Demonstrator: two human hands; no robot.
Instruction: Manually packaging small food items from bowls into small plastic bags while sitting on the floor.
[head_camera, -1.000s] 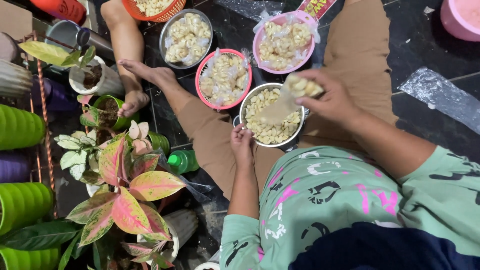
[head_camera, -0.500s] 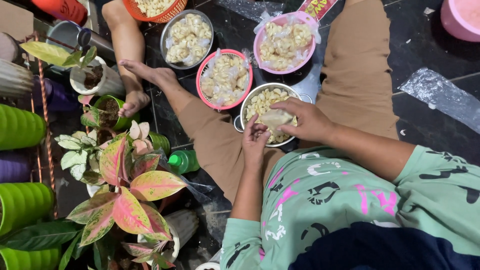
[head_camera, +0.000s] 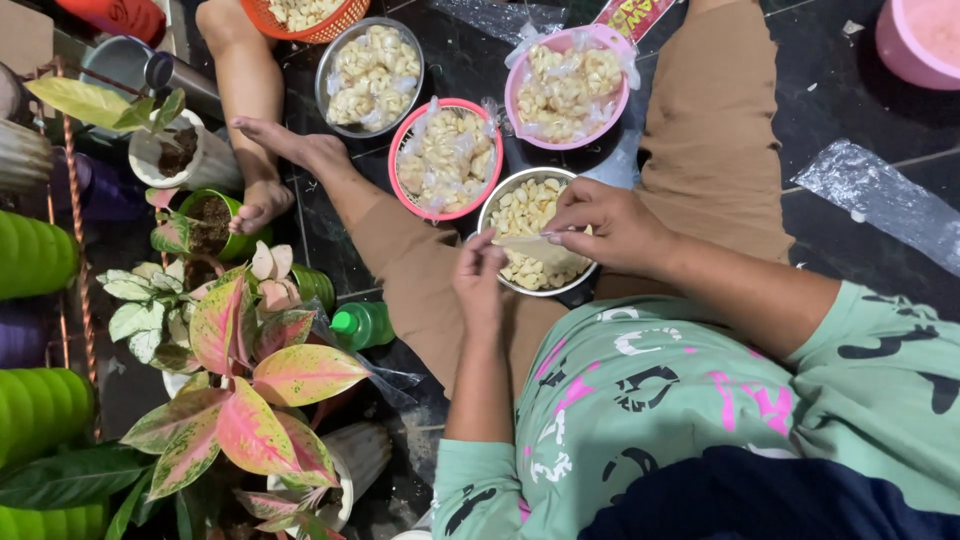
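Head view: both hands meet over the steel bowl (head_camera: 512, 212) of pale snack pieces, a small clear bag (head_camera: 528, 247) stretched between them. Its long axis runs left to right, the left hand (head_camera: 480, 283) pinching the near-left end and the right hand (head_camera: 612, 226) gripping the far-right end. Neither hand is nearer; they share it.

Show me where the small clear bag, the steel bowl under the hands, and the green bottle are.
small clear bag (head_camera: 530, 247), head view, on its middle.
steel bowl (head_camera: 497, 200), head view, on its left rim.
green bottle (head_camera: 368, 324), head view, on its body.
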